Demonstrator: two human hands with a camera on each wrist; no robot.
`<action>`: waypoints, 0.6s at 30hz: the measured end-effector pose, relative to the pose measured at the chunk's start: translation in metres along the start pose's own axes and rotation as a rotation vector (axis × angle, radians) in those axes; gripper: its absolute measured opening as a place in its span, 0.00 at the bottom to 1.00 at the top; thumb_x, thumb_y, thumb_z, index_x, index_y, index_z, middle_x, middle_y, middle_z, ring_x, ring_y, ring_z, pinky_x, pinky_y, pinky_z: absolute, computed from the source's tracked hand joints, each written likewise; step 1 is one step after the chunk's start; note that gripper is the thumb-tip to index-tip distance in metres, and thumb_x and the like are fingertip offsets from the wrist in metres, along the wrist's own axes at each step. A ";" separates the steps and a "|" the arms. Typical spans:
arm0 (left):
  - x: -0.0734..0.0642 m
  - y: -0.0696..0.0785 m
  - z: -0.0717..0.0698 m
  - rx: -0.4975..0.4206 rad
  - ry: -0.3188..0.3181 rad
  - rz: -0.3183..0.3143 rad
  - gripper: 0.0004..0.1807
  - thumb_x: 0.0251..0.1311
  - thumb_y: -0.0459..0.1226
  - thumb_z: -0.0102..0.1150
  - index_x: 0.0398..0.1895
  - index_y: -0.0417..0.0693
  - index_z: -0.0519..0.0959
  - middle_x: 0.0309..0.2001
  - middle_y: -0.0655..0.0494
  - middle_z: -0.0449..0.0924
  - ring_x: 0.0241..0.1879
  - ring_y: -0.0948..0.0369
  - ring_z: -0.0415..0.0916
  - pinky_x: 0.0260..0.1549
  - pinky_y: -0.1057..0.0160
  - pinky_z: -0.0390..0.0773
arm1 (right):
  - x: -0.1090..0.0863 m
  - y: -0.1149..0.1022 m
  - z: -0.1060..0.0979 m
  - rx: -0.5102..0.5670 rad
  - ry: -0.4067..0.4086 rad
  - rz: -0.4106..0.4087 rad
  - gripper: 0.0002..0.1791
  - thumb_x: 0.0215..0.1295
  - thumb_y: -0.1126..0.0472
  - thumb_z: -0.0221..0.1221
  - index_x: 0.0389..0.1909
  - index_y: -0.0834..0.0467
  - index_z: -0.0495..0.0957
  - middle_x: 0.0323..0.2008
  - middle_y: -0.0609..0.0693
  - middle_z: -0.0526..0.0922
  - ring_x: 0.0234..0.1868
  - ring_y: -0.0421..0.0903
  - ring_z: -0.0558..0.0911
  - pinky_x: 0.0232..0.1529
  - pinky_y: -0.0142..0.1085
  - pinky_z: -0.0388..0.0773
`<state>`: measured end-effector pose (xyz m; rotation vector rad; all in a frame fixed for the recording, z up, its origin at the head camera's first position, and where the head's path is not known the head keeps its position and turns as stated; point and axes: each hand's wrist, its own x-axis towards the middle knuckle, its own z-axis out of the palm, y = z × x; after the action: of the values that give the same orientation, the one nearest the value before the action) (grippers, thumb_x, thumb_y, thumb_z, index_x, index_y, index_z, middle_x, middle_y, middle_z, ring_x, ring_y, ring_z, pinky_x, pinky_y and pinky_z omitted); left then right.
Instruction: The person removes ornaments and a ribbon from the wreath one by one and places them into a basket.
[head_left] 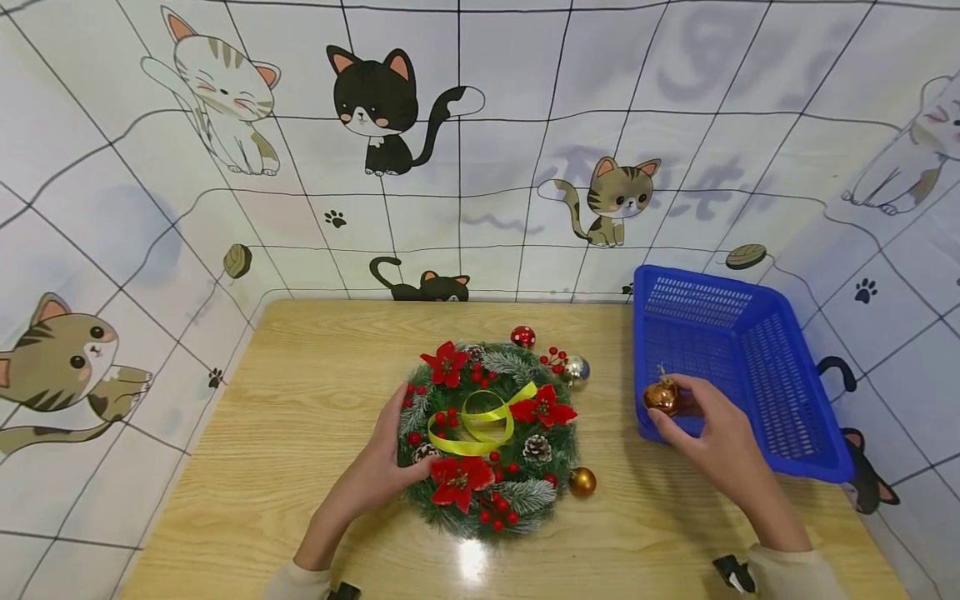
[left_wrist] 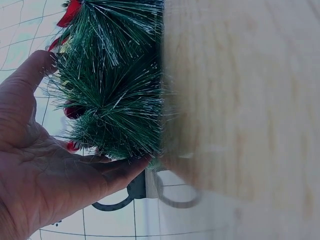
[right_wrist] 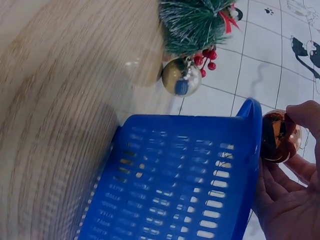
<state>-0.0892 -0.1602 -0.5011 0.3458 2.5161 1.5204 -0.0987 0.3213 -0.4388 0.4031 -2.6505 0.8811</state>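
Left hand [head_left: 386,458]: grip clasping the outer edge of the wreath [head_left: 517,454], flat on the counter [head_left: 315,375] | Right hand [head_left: 716,433]: grip pinching a copper bauble [head_left: 660,397] at the rim of the blue basket [head_left: 701,297]

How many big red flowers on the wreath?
3 on the wreath: far-side flower, right-side flower, near-side flower by the left hand. Any underneath would be hidden.

Worktop [head_left: 315,358], one: pale yellow-brown wood grain, glossy, light reflecting at near side. Thereon: green wreath [head_left: 536,493], one, lying flat near centre, decorated with red flowers, berries and pine cones. Silver bauble [head_left: 577,369] and gold bauble [head_left: 582,481], one each, at wreath's right edge. Blue perforated basket [head_left: 787,367], one, upright, right side.
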 end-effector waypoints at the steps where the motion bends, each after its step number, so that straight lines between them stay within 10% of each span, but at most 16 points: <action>1: 0.000 0.000 0.000 -0.001 -0.001 0.001 0.66 0.68 0.50 0.75 0.91 0.54 0.33 0.89 0.46 0.33 0.86 0.40 0.37 0.74 0.27 0.55 | 0.000 0.001 -0.001 -0.006 -0.002 0.011 0.32 0.67 0.64 0.77 0.69 0.65 0.78 0.51 0.58 0.86 0.44 0.57 0.88 0.45 0.15 0.72; 18: 0.000 0.000 0.000 0.006 0.005 0.002 0.66 0.68 0.47 0.75 0.92 0.54 0.33 0.89 0.45 0.34 0.85 0.39 0.38 0.73 0.26 0.55 | 0.000 0.029 -0.006 -0.070 -0.033 0.055 0.32 0.66 0.64 0.77 0.68 0.67 0.77 0.52 0.62 0.84 0.44 0.59 0.89 0.42 0.22 0.76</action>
<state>-0.0897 -0.1604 -0.5006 0.3456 2.5255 1.5168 -0.1074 0.3474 -0.4497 0.3323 -2.7256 0.8019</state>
